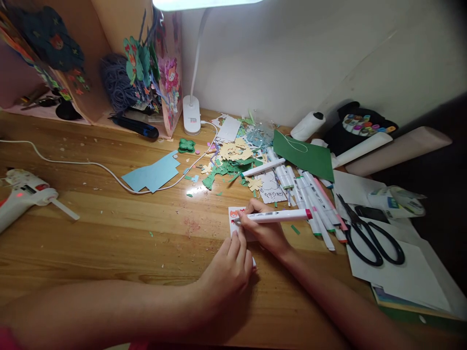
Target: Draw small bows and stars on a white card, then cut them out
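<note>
A small white card (232, 226) with an orange cat-like face and red marks lies on the wooden table in the middle. My right hand (265, 232) grips a white marker (280, 215) with a red end, its tip touching the card near the drawn face. Just below, my left hand (229, 262) presses the card with its fingertips, the fingers bent and together. A marker cap, white and red, shows beside my left hand; whether the hand holds it is hard to tell.
Paper scraps (235, 158) and a pile of markers (310, 199) lie beyond my hands. Black scissors (372, 238) rest on white paper at the right. A glue gun (27, 194) is at the left, blue paper (153, 172) nearer the middle. A lamp base (191, 115) stands behind.
</note>
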The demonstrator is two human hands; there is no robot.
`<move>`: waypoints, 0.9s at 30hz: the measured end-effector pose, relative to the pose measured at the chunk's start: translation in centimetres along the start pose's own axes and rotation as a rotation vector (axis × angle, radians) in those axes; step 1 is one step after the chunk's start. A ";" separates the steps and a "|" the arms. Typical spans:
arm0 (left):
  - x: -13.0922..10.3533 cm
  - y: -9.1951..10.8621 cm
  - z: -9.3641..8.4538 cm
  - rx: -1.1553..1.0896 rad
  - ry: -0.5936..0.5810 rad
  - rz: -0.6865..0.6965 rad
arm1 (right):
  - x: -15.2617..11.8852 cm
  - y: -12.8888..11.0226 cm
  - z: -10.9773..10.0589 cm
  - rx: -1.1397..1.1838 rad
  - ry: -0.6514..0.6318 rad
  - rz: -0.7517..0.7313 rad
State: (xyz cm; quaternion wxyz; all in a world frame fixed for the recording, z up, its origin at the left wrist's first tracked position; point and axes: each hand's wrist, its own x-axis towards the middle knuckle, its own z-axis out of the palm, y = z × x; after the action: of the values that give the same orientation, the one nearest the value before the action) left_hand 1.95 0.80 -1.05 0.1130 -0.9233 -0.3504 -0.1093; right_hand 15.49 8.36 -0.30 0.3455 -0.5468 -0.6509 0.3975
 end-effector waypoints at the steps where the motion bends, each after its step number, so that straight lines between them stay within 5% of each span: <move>1: 0.0 0.0 0.0 -0.001 -0.006 0.002 | 0.0 0.0 0.0 0.003 -0.003 0.000; 27: 0.0 -0.1 -0.1 0.008 0.005 0.014 | -0.1 0.0 0.0 0.004 -0.034 0.014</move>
State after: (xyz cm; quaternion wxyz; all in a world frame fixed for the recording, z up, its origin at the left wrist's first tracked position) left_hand 1.90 0.87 -0.92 0.1185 -0.9251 -0.3440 -0.1092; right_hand 15.49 8.28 -0.27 0.3328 -0.5438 -0.6520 0.4104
